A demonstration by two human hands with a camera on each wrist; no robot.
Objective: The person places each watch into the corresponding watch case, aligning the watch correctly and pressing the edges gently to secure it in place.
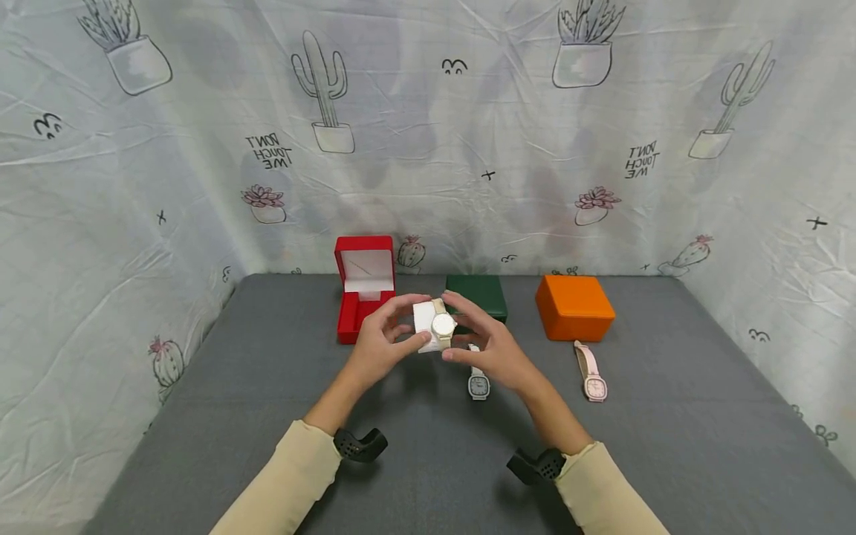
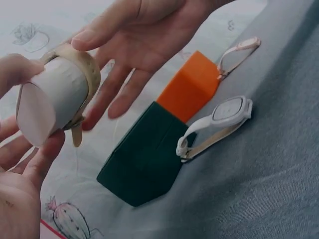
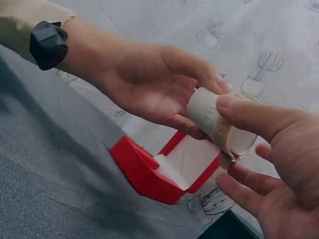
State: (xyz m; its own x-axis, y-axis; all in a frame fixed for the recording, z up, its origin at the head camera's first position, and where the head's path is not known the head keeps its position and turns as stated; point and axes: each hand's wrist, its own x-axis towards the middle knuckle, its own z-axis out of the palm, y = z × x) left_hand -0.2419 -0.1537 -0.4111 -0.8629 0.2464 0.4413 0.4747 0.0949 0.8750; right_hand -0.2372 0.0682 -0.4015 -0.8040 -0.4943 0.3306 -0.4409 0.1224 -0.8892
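Note:
My left hand (image 1: 381,338) pinches a white watch cushion (image 2: 67,87) by one end, between thumb and fingers, above the table. Around the cushion's other end runs a wristwatch (image 1: 443,325) with a beige strap (image 3: 222,134), its round pale face turned up in the head view. My right hand (image 1: 488,345) is beside the watch with its fingers spread and fairly straight; in the left wrist view its thumb tip lies right at the strap. The strap's buckle (image 3: 229,158) shows below the cushion in the right wrist view.
A red box (image 1: 348,316) stands with its lid raised at back left. Behind my right hand is a green box (image 1: 476,291); a closed orange box (image 1: 575,308) stands farther right. A white-strapped watch (image 1: 478,386) and a pink-strapped watch (image 1: 594,386) lie on the grey table (image 1: 414,475).

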